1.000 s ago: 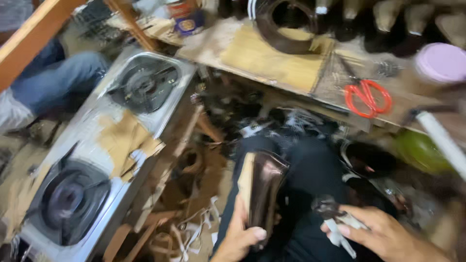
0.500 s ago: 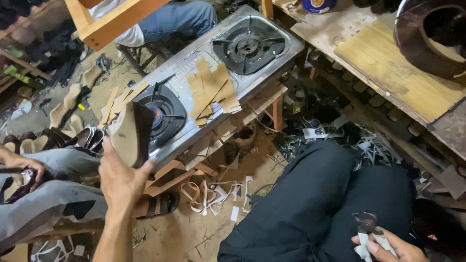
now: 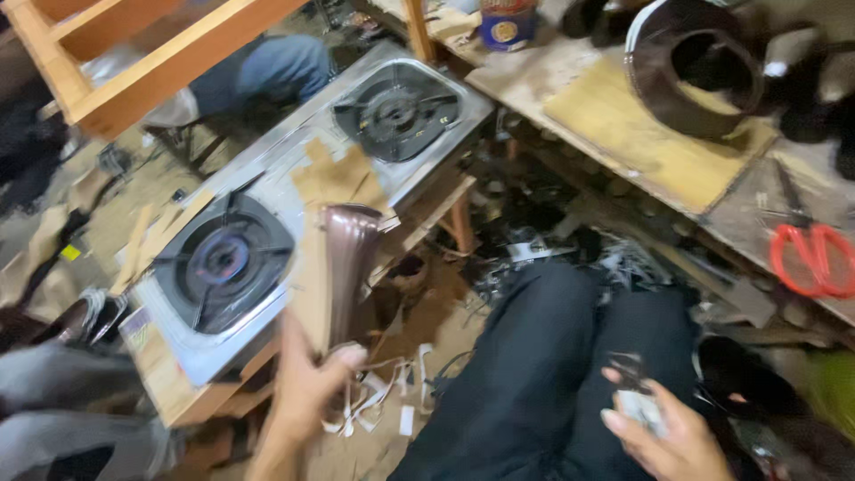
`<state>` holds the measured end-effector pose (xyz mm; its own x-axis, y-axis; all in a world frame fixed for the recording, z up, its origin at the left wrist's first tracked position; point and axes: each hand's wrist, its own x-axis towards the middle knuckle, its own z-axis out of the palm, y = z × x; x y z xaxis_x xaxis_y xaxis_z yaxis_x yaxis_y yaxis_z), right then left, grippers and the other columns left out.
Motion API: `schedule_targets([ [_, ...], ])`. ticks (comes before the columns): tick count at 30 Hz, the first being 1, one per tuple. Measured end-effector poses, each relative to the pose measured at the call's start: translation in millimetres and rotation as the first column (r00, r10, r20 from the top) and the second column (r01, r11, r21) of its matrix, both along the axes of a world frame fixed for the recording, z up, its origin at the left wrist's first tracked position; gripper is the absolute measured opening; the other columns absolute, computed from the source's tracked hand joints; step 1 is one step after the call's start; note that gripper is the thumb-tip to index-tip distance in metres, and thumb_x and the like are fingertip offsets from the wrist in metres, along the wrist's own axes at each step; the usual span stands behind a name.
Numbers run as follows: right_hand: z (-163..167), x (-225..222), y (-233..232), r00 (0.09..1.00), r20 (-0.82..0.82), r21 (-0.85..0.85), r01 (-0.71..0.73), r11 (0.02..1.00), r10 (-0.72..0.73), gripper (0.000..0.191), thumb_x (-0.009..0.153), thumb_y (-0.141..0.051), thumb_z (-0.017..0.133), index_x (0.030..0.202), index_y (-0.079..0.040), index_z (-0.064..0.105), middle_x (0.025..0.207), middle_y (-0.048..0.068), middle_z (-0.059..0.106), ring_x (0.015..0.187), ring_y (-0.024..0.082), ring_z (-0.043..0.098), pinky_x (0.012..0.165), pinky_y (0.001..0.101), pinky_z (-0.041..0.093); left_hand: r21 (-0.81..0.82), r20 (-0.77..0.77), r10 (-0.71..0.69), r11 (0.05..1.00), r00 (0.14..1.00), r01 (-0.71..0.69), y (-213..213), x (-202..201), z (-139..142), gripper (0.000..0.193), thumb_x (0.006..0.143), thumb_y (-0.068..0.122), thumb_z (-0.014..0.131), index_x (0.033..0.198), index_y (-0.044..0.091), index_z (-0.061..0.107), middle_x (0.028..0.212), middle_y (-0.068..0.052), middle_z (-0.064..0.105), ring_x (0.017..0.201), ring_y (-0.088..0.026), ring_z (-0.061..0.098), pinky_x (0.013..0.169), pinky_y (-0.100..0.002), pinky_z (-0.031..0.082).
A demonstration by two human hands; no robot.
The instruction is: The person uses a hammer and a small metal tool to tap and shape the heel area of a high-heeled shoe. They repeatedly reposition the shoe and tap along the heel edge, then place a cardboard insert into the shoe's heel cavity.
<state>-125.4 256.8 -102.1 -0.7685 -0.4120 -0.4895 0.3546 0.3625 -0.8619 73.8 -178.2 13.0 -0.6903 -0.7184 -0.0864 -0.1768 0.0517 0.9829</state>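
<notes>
One brown leather shoe upper [image 3: 343,267], glossy and folded flat against a pale tan sole board, stands upright in the left hand [image 3: 307,392], whose fingers are wrapped round its lower end with the thumb pressed across the front. The right hand [image 3: 663,428] sits low and to the right, fingers curled round a small dark metal tool with a pale grip [image 3: 634,392]; how tightly it closes is blurred.

Between the two hands lie the person's knees in black trousers [image 3: 570,356]. Just beyond the left hand stands one steel two-burner gas stove [image 3: 294,223] on a low wooden stand, with two black round burners and torn scraps of tan cardboard [image 3: 338,178] lying between them. Pale strips and offcuts [image 3: 383,401] litter the dirt floor under the left hand.

Above the right hand runs a worn wooden workbench [image 3: 623,134], carrying one coiled dark brown leather band [image 3: 690,71], one pair of red-handled scissors [image 3: 815,254] and one blue tin [image 3: 508,22]. Far beyond the left hand another person's leg in blue jeans [image 3: 267,67] shows behind one pale wooden frame [image 3: 134,53].
</notes>
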Motion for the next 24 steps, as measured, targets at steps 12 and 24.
schedule_targets([
  [12,45.6,78.3,-16.2,0.875,-0.129,-0.215,0.435,0.875,-0.467,0.075,0.068,-0.017,0.088,0.132,-0.005,0.052,0.082,0.004,0.066,0.059,0.01,0.059,0.044,0.0265,0.048,0.238,-0.451,-0.742,0.435,0.496,0.868,191.6,-86.0,-24.0,0.122,0.08,0.028,0.083,0.165,0.002,0.0,0.174,-0.019,0.015,0.162,-0.029,0.02,0.128,-0.039,0.018],
  [24,77.9,79.6,-11.4,0.886,-0.373,0.171,0.357,0.918,-0.275,0.035,0.083,-0.03,0.079,0.107,-0.007,0.07,0.074,0.001,0.064,0.063,0.011,0.057,0.057,0.0296,0.051,-0.235,-0.215,-0.811,0.584,0.544,0.777,204.1,-130.5,-4.0,0.08,0.08,0.01,0.075,0.153,0.004,0.043,0.138,-0.016,0.053,0.129,-0.028,0.056,0.113,-0.036,0.042],
])
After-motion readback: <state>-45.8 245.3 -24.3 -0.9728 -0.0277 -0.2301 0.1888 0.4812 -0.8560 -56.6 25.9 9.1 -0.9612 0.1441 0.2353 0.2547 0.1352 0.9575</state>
